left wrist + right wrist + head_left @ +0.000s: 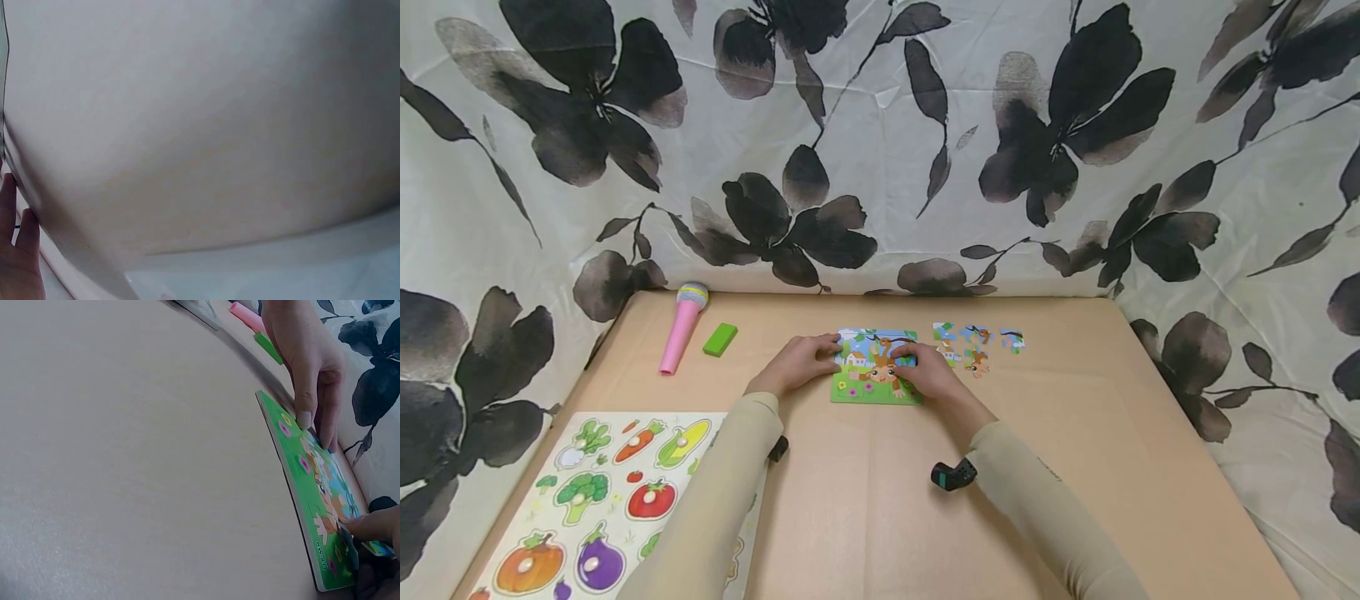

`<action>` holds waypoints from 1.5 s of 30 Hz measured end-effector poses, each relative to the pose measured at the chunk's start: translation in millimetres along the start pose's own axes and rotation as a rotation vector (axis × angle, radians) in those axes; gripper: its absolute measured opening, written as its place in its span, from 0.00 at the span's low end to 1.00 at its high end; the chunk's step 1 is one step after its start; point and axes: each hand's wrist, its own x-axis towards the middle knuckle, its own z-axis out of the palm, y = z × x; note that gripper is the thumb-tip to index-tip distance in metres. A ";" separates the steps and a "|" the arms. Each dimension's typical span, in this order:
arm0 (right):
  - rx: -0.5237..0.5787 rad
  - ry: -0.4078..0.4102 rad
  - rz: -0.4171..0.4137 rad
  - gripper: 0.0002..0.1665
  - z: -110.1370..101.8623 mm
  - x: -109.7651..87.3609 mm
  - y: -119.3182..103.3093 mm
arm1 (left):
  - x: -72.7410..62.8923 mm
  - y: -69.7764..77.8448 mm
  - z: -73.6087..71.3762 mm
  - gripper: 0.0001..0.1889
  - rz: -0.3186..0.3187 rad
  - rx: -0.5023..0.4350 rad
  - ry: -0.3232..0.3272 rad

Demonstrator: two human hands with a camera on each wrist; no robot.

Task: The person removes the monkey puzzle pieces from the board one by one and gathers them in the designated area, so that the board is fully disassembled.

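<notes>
Head view: you have a flat rectangular green-and-blue puzzle board on the tan tabletop, between your left hand and your right hand.
Left hand: grasping the board's left edge, thumb on its face and fingertips toward its far edge.
Right hand: bent over the board's right part, thumb on its face; I cannot tell whether you pinch a small piece there.
Board contents: a brown cartoon animal, house, flowers and sky fill its face; I cannot tell which parts are separate pieces.
Board direction: it lies flat, grassy edge toward you and sky edge away; its long axis appears to run from one hand to the other, though the slanted view makes that uncertain.
Loose pieces: small flat multicoloured puzzle pieces lie beyond your right hand and to its right.
Vegetable board: a large white rectangular board with printed vegetables lies under your left forearm, nearer you than that hand; pumpkin, eggplant, tomato, broccoli, carrot and corn show within their outlines.
Left of your left hand: a small green rectangular block, then a pink-handled toy microphone, its yellow-and-grey head pointing away from you.
</notes>
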 end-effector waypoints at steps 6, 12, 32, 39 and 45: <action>0.003 0.004 -0.011 0.16 -0.4 -0.4 -1.3 | 0.3 -0.4 -0.6 0.22 -0.002 0.001 0.000; 0.085 0.070 0.015 0.17 1.5 -0.9 3.5 | 0.3 -1.3 0.3 0.22 0.011 0.017 0.003; 0.321 0.233 0.120 0.18 -51.2 -44.7 45.2 | -2.2 1.1 0.2 0.21 0.045 0.026 0.016; 0.408 0.395 0.168 0.21 -85.5 -61.4 68.9 | 0.5 -0.6 1.6 0.21 0.026 0.042 0.011; 0.276 0.397 0.192 0.21 -108.2 -68.3 85.3 | -0.9 0.4 0.8 0.22 0.033 0.045 0.011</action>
